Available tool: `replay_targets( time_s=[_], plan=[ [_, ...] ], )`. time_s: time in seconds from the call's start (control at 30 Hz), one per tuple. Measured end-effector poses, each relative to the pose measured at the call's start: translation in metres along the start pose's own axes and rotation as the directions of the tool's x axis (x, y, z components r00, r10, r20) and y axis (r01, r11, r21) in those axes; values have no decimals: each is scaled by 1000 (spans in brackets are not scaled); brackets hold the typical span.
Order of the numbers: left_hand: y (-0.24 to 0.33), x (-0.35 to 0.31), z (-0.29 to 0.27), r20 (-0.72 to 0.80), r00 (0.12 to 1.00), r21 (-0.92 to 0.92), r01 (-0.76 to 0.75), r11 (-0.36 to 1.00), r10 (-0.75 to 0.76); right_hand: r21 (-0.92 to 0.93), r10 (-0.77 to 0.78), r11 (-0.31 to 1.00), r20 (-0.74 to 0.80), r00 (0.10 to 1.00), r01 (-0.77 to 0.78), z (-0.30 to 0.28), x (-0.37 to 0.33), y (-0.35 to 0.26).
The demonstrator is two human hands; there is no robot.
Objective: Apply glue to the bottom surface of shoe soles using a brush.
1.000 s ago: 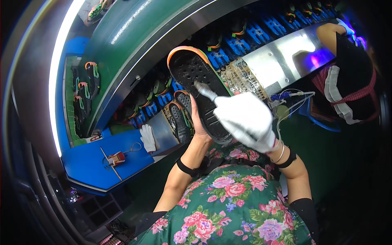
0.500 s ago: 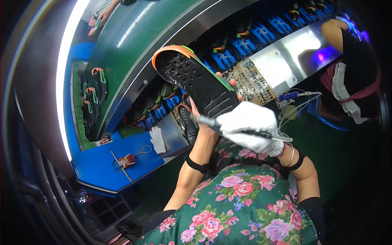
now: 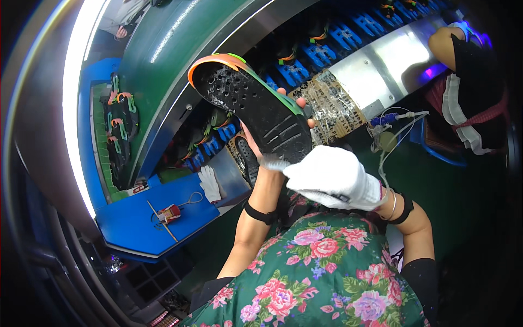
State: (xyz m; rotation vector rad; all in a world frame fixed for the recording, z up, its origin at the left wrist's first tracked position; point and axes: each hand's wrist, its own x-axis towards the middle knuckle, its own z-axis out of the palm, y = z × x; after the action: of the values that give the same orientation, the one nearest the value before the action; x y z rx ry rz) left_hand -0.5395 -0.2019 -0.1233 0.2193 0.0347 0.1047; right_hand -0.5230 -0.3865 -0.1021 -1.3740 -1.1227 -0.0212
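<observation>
Sole (image 3: 256, 111) lower now, between hands (image 3: 332, 177)

We see no packages, signs or screens in the head view. Closest thing to a label: a small white tag with red marking (image 3: 139, 188), lying flat at the back edge of the blue side table (image 3: 131, 229), just below the green conveyor rack (image 3: 117, 141). Too small to make out more than its colours.

left hand (image 3: 272, 143) gripping, right hand (image 3: 332, 177) gloved — fisted
</observation>
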Motion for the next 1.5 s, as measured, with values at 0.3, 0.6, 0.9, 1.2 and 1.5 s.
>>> replay_targets(
  time_s=[0.3,0.6,0.9,1.2,1.5],
  plan=[
    [17,0,-4,64,985,135,152,979,-161,-24,-18,1000,40,999,19,-3,-1,1],
    [36,-4,-12,69,915,109,390,915,-398,-29,-70,997,117,991,74,3,3,0],
    [62,-12,-15,-258,830,185,545,818,-495,-83,-128,985,223,966,150,-5,5,3],
    [68,-5,-2,-112,831,142,556,819,-545,-12,-25,1000,154,988,27,-9,9,1],
    [66,12,-30,-252,868,292,491,821,-429,40,130,990,49,990,-132,3,12,-3]
  ],
)
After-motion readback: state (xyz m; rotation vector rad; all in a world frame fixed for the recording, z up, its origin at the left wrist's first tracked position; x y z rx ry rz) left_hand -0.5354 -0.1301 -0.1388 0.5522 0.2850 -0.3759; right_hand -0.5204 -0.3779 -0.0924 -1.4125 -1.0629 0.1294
